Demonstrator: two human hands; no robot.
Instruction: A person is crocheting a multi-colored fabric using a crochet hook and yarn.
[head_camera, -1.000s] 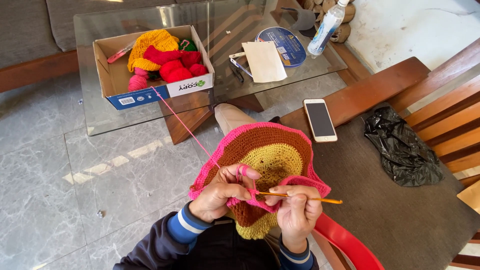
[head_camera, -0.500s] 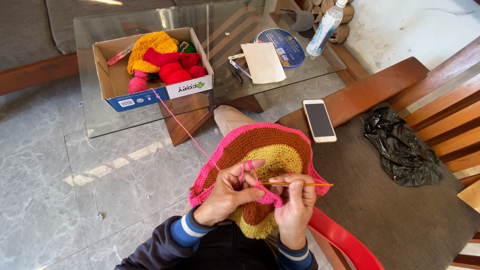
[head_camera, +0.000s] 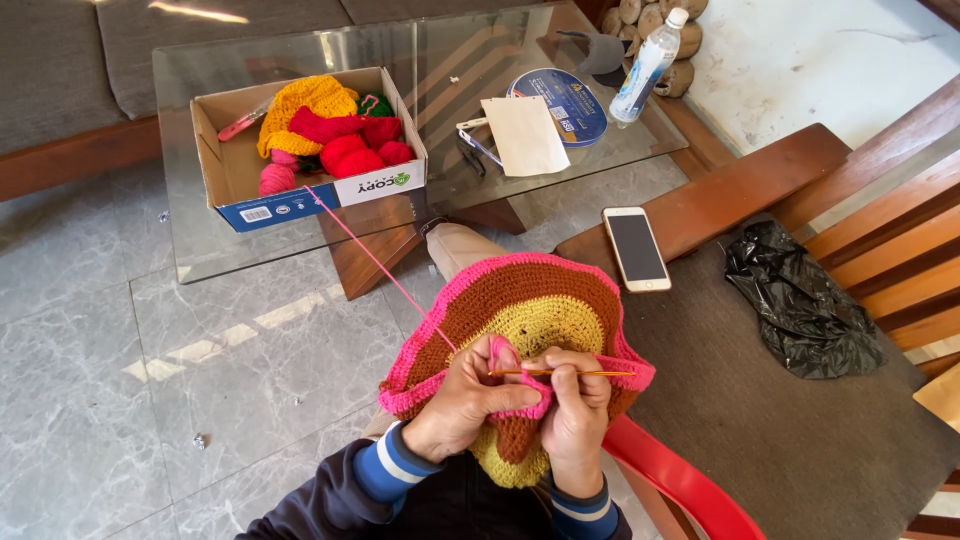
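Compared with a moment ago, hook (head_camera: 560, 373) now level through the pink edge, gripped by right hand (head_camera: 575, 420), left hand (head_camera: 465, 400) pinching crochet piece (head_camera: 520, 320) on the lap, yarn (head_camera: 375, 260) running to box (head_camera: 235, 165).

Round brown-yellow crochet piece (head_camera: 525, 310), pink-edged, draped on lap; hook (head_camera: 580, 373) level.

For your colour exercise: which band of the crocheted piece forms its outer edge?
The pink band of the round crocheted piece; brown and yellow bands lie inside it.

One head-worn camera looks steeply down (close) over the lap.
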